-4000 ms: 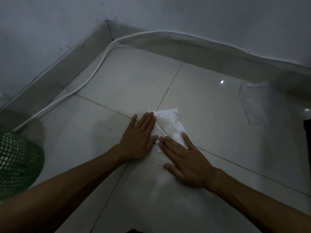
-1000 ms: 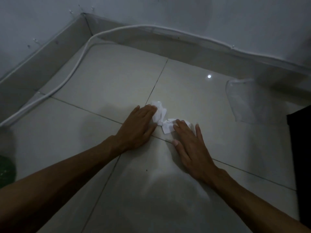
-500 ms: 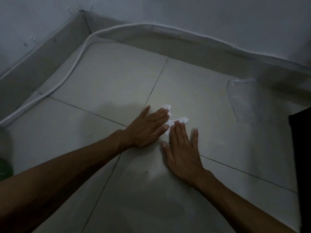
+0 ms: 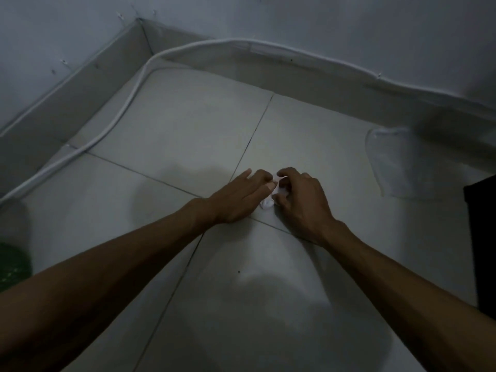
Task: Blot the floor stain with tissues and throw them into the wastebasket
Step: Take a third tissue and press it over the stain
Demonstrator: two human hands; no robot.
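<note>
A small crumpled white tissue lies on the pale tiled floor, bunched up between my two hands. My left hand rests beside it with its fingertips curled against the wad. My right hand arches over it, fingers curled round the tissue from the right. Most of the tissue is hidden under the fingers. A sliver of the green mesh wastebasket shows at the left edge. No stain can be made out in the dim light.
A white cable runs along the skirting in the room's corner. A clear plastic sheet or bag lies on the floor at the right, and a dark object stands at the right edge.
Both hands went from flat on the floor to curled, gathering the spread tissue into a small wad between them.
</note>
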